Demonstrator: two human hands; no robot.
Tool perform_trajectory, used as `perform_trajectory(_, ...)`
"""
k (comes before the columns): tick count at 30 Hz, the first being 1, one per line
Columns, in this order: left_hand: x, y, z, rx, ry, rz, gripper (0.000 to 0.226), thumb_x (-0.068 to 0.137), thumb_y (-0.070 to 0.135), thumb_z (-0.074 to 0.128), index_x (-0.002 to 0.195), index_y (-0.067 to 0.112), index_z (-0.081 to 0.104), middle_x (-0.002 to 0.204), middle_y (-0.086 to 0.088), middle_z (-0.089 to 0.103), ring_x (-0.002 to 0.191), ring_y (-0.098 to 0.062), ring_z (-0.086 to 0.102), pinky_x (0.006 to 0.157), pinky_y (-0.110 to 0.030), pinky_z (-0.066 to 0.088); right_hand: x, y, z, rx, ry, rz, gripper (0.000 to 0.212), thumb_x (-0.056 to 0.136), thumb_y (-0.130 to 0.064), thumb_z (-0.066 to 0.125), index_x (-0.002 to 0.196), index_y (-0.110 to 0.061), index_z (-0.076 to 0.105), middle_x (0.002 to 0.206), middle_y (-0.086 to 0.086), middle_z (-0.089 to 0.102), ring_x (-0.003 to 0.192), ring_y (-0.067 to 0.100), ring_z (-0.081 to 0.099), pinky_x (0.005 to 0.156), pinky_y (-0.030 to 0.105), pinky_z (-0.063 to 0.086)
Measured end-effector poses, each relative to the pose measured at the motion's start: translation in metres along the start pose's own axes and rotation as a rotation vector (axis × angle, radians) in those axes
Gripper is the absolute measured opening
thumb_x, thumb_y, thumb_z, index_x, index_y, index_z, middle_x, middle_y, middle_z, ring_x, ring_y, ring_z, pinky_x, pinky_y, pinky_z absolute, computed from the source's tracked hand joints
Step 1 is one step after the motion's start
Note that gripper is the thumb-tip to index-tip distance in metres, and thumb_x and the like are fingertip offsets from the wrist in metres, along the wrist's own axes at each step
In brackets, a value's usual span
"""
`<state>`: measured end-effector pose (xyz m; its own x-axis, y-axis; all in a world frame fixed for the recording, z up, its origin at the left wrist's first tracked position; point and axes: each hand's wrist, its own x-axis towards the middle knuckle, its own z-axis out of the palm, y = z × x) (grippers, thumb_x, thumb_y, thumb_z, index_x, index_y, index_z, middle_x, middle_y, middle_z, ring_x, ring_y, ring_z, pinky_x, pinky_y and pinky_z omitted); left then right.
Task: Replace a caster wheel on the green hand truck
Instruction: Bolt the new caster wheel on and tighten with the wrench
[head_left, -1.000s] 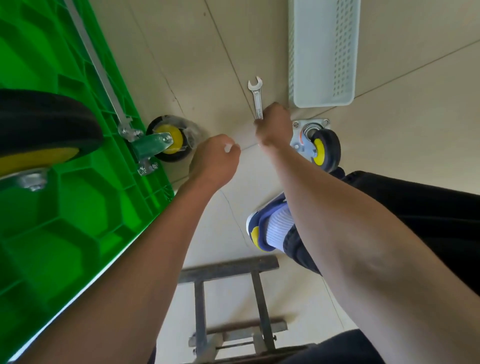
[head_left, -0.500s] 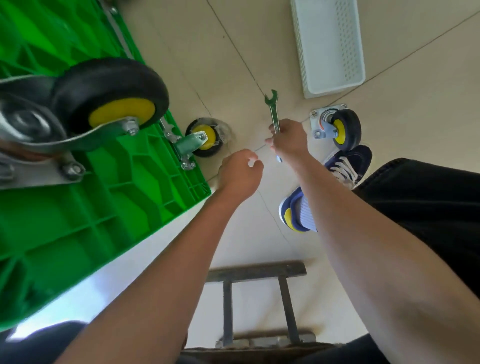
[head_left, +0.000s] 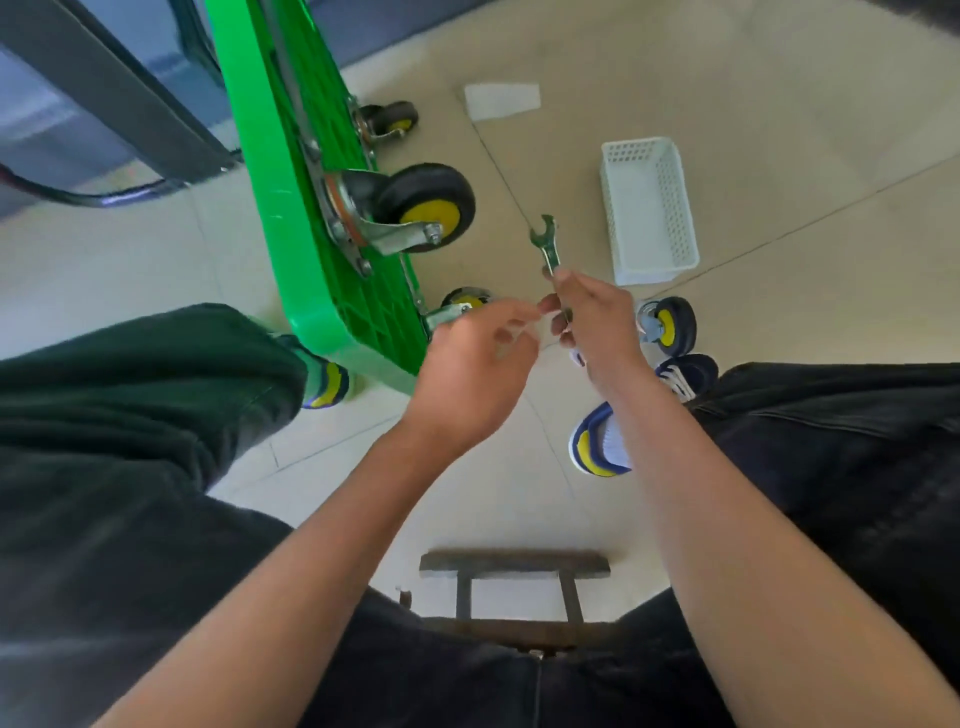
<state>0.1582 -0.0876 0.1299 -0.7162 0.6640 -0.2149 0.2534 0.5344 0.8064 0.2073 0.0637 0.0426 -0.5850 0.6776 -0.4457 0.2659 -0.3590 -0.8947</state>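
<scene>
Three wheels show on the green hand truck, tipped on its side by the person's left leg. One spare caster wheel sits on the floor beside the white basket. The right hand pinches a wrench. The left hand has loose, curled fingers; what it holds is too blurry to tell. Best to fit the wrench snugly on the bolt and turn slowly.

Beige tiled floor, white basket

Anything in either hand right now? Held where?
Right hand grips the wrench by its lower shank, open jaw end pointing up. Left hand is blurred; fingers loosely curled, nothing visibly held.
</scene>
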Motion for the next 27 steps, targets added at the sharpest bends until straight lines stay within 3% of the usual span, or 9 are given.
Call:
perform_trajectory(4, -0.039, 0.026, -0.029, 0.034, -0.006, 0.266, 0.024, 0.096, 0.012, 0.061, 0.114, 0.021, 0.074, 0.109, 0.018, 0.070, 0.099, -0.005, 0.065, 0.086, -0.018, 0.050, -0.025, -0.023, -0.001, 0.073, -0.129, -0.015, 0.014, 0.100, -0.022, 0.065, 0.099, -0.016, 0.078, 0.092, 0.008, 0.076, 0.082, 0.026, 0.064, 0.077, 0.044, 0.054)
perform_trajectory(5, -0.045, 0.029, -0.038, 0.065, 0.002, 0.323, 0.024, 0.096, 0.010, 0.061, 0.115, 0.020, 0.074, 0.108, 0.017, 0.070, 0.099, -0.006, 0.065, 0.085, -0.018, 0.051, -0.029, -0.026, 0.000, 0.065, -0.156, -0.033, 0.014, 0.100, -0.020, 0.065, 0.100, -0.017, 0.078, 0.095, 0.008, 0.076, 0.084, 0.023, 0.066, 0.080, 0.042, 0.055)
perform_trajectory(8, -0.057, 0.034, -0.068, 0.144, 0.044, 0.436, 0.024, 0.097, 0.007, 0.062, 0.116, 0.016, 0.073, 0.110, 0.010, 0.071, 0.100, -0.006, 0.066, 0.083, -0.024, 0.054, -0.039, -0.031, 0.004, -0.014, -0.197, -0.106, 0.014, 0.100, -0.014, 0.064, 0.106, -0.015, 0.076, 0.089, -0.001, 0.077, 0.074, 0.009, 0.067, 0.066, 0.025, 0.054)
perform_trajectory(10, -0.062, 0.037, -0.088, 0.201, 0.069, 0.493, 0.022, 0.098, 0.007, 0.062, 0.115, 0.013, 0.073, 0.109, 0.006, 0.072, 0.099, -0.005, 0.065, 0.083, -0.024, 0.054, -0.044, -0.031, 0.009, -0.065, -0.229, -0.155, 0.018, 0.099, -0.012, 0.064, 0.111, -0.019, 0.074, 0.086, -0.006, 0.076, 0.072, 0.007, 0.066, 0.066, 0.023, 0.054)
perform_trajectory(13, -0.066, 0.042, -0.114, 0.270, 0.109, 0.580, 0.019, 0.098, 0.007, 0.061, 0.113, 0.010, 0.073, 0.106, 0.001, 0.074, 0.094, -0.006, 0.065, 0.080, -0.022, 0.053, -0.047, -0.026, 0.019, -0.127, -0.298, -0.192, 0.027, 0.099, -0.007, 0.063, 0.122, -0.019, 0.071, 0.090, 0.001, 0.075, 0.071, 0.008, 0.064, 0.066, 0.023, 0.053)
perform_trajectory(18, -0.047, 0.030, -0.151, 0.369, 0.227, 0.565, 0.020, 0.100, 0.012, 0.060, 0.114, 0.011, 0.074, 0.113, 0.001, 0.073, 0.105, -0.015, 0.066, 0.080, -0.036, 0.054, -0.044, -0.021, 0.044, -0.185, -0.340, -0.245, 0.033, 0.096, -0.003, 0.065, 0.129, -0.009, 0.069, 0.102, -0.006, 0.074, 0.096, 0.007, 0.070, 0.087, 0.026, 0.057)
perform_trajectory(21, -0.024, 0.014, -0.165, 0.454, 0.290, 0.525, 0.021, 0.098, 0.016, 0.060, 0.113, 0.014, 0.075, 0.122, 0.000, 0.070, 0.117, -0.016, 0.060, 0.091, -0.041, 0.052, -0.042, -0.018, 0.059, -0.207, -0.330, -0.304, 0.035, 0.094, 0.002, 0.066, 0.128, -0.006, 0.069, 0.112, -0.001, 0.075, 0.105, 0.010, 0.070, 0.100, 0.035, 0.056)
perform_trajectory(27, -0.003, -0.008, -0.165, 0.544, 0.291, 0.419, 0.026, 0.100, 0.030, 0.057, 0.119, 0.020, 0.072, 0.143, -0.004, 0.056, 0.134, -0.023, 0.047, 0.109, -0.034, 0.037, -0.033, -0.006, 0.082, -0.210, -0.283, -0.382, 0.033, 0.094, 0.003, 0.065, 0.126, -0.004, 0.071, 0.117, 0.002, 0.075, 0.111, 0.011, 0.070, 0.105, 0.036, 0.054)
